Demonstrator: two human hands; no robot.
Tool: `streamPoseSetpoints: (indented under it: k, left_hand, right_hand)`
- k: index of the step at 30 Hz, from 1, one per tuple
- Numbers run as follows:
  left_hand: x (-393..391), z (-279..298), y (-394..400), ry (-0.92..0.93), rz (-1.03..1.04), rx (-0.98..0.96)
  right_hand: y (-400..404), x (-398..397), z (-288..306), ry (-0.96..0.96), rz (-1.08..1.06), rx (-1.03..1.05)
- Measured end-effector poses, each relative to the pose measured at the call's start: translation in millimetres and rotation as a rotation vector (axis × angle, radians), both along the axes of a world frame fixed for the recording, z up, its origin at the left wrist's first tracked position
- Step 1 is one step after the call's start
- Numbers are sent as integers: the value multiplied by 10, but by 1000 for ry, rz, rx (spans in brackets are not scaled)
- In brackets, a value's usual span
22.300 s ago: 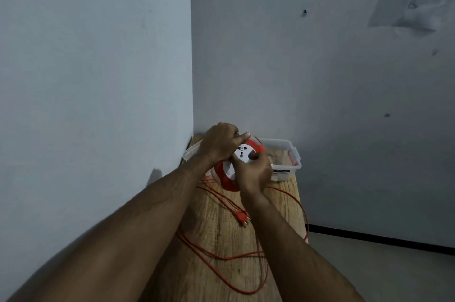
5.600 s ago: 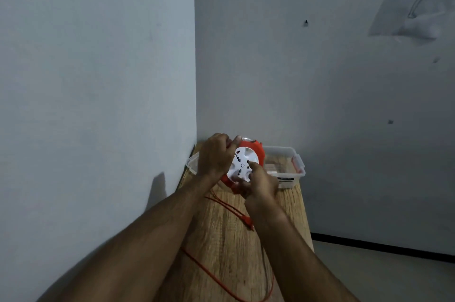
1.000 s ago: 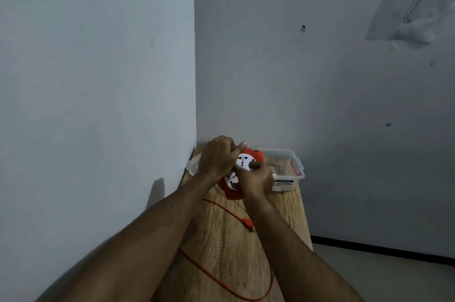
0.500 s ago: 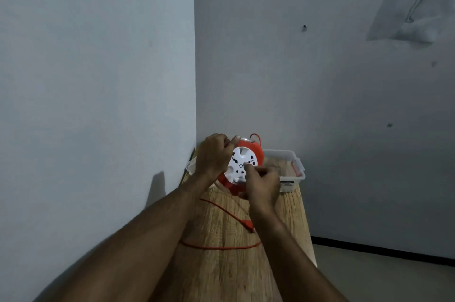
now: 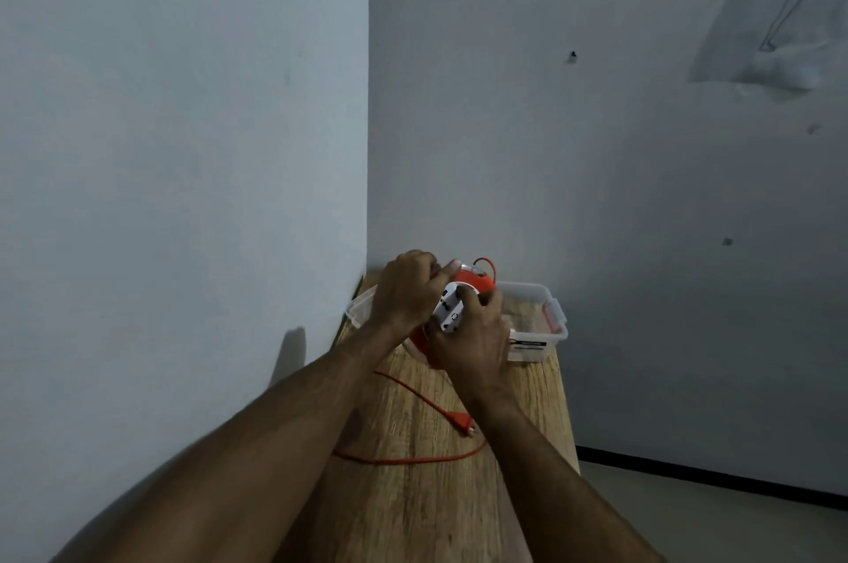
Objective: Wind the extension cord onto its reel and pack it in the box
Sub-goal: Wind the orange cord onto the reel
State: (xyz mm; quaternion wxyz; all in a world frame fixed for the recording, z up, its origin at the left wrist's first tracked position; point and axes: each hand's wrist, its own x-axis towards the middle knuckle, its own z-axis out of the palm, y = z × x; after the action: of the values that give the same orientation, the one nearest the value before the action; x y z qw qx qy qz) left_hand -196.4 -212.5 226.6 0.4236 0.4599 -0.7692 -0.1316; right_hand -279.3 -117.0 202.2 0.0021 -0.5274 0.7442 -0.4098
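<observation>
An orange reel [image 5: 477, 280] with a white socket face [image 5: 449, 309] is held upright above the wooden table [image 5: 436, 507], in front of a clear plastic box [image 5: 546, 323]. My left hand [image 5: 406, 294] grips the reel's left side and rim. My right hand [image 5: 475, 340] covers the lower right of the white face, fingers on it. A short length of orange cord [image 5: 413, 460] lies loose on the table, ending in an orange plug [image 5: 460, 421] near my right wrist. A small cord loop sticks up behind the reel's top.
The table stands in a corner, with a wall [image 5: 183, 195] close on the left and another behind the box. Its right edge drops to a grey floor [image 5: 716, 516] with a black skirting strip.
The loose cord on the table has shortened and drawn toward the reel. My right hand has moved up over the white face; the reel has tilted so less of the face shows.
</observation>
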Motion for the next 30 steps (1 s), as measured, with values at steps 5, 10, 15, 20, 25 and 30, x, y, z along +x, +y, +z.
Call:
streamPoseSetpoints:
  k: [5,10,15,20,25,30]
  left_hand:
    - [8,-25,19,-5,11,-11]
    - [-27,-39,35,-82,-8,-64]
    - [-45,-60,85,-133,-30,-116]
    - [83,-62,1,-26,37,-15]
    - [111,-45,-64,28,49,32]
    - [45,-2,-28,21,8,24]
  right_hand:
    - [-31,45,-20,-287,-54,-160]
    - [-119,155,93,-1241,-309,-21]
    - [-95,126,379,-2122,-188,-76]
    - [211,120,549,-1947,-74,58]
    - [268,112,180,-407,-102,-60]
    - [113,89,24,-23,-27,68]
